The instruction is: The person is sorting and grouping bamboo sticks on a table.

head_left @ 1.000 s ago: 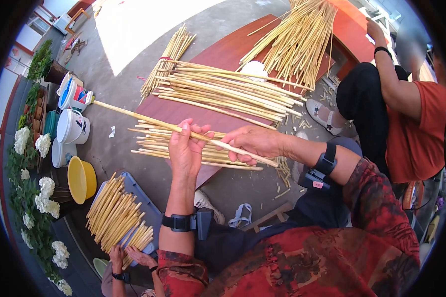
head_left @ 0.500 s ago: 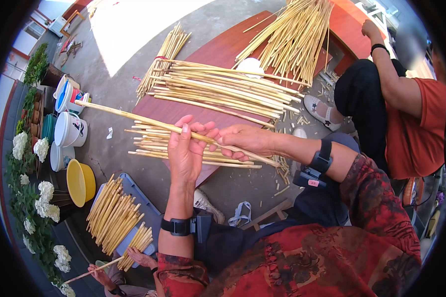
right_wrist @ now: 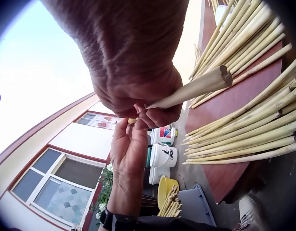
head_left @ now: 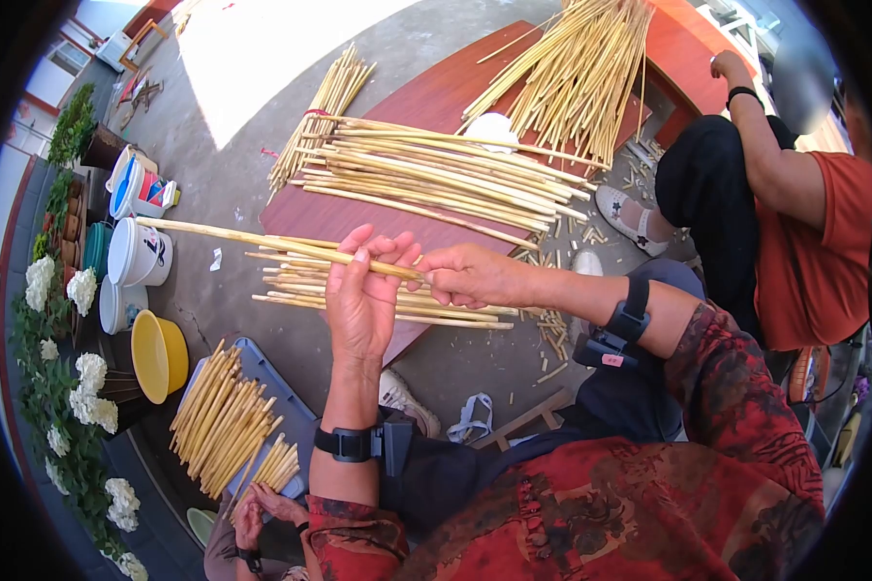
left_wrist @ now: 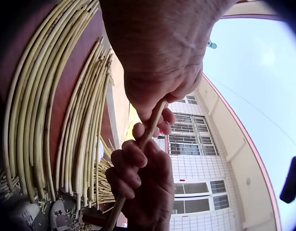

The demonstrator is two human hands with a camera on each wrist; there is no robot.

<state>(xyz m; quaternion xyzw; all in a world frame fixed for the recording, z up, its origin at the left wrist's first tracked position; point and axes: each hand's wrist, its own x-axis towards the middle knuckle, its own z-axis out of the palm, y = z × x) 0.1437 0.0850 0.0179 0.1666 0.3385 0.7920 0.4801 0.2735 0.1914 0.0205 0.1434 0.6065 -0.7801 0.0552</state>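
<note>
Pale stick held in the air, crossing in front of the red-brown surface.
A stack of sticks lies across that surface; the right grip is closed around the held stick near its cut end, and the left grip, just beside it, pinches the stick, though hidden fingers make tightness hard to judge. Short offcuts dot the floor.
</note>
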